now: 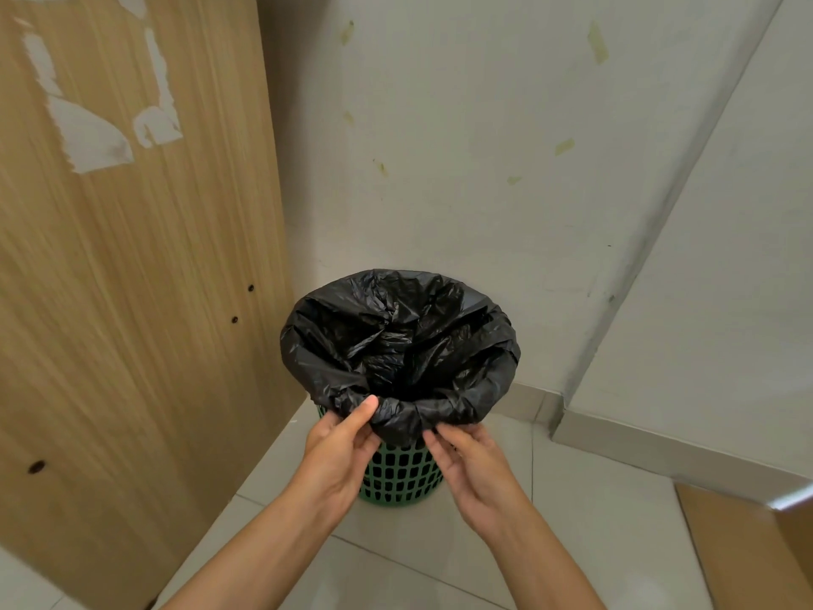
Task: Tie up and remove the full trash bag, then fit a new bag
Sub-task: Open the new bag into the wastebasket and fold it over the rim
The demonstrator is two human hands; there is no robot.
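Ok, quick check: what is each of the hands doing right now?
Left hand: pinches the black trash bag rim, thumb on top.
Right hand: fingertips at the bag's folded edge; grip cannot be told.

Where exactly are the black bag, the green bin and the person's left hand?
black bag (462,345): head view, on the folded plastic at its right side.
green bin (402,475): head view, on its lattice wall.
left hand (338,451): head view, on the back of the hand.

Left hand (341,446) pinching, right hand (473,462) loosely curled.
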